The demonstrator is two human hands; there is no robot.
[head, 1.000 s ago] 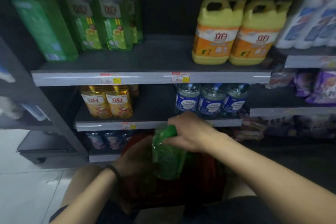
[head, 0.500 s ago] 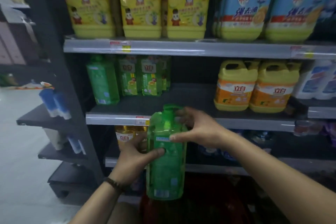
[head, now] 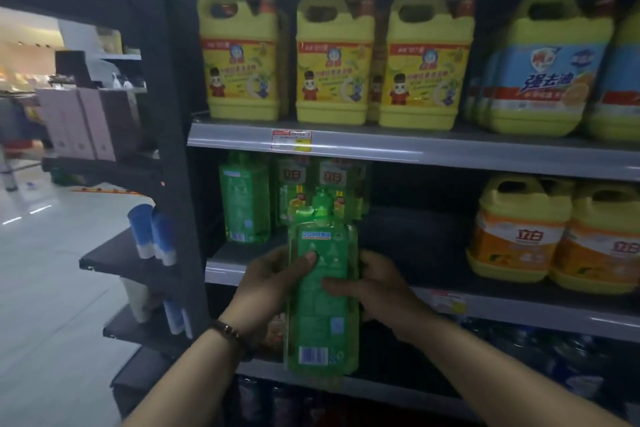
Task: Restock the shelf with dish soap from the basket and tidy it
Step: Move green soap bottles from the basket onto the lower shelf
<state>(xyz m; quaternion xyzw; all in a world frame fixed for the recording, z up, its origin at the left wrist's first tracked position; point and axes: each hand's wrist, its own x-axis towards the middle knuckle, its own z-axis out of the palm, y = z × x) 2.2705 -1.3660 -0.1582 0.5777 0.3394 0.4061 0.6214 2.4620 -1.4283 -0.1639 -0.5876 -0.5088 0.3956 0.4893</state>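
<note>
I hold a tall green dish soap bottle (head: 320,291) upright in front of the middle shelf (head: 512,305), its back label and barcode facing me. My left hand (head: 270,284) grips its left side with the thumb across the front. My right hand (head: 377,282) grips its right side, fingers curled round it. Behind the bottle, several green dish soap bottles (head: 246,201) stand at the left end of that shelf. The basket is out of view.
Two orange-labelled yellow jugs (head: 519,229) stand at the right of the middle shelf, with a dark gap between them and the green bottles. Yellow jugs (head: 334,59) fill the upper shelf (head: 415,149). A dark upright post (head: 173,149) stands left, aisle floor beyond.
Both hands have lifted the green bottle out of the red basket up to the middle shelf. My right hand slid from the cap down to the bottle's side, and my view rose.
</note>
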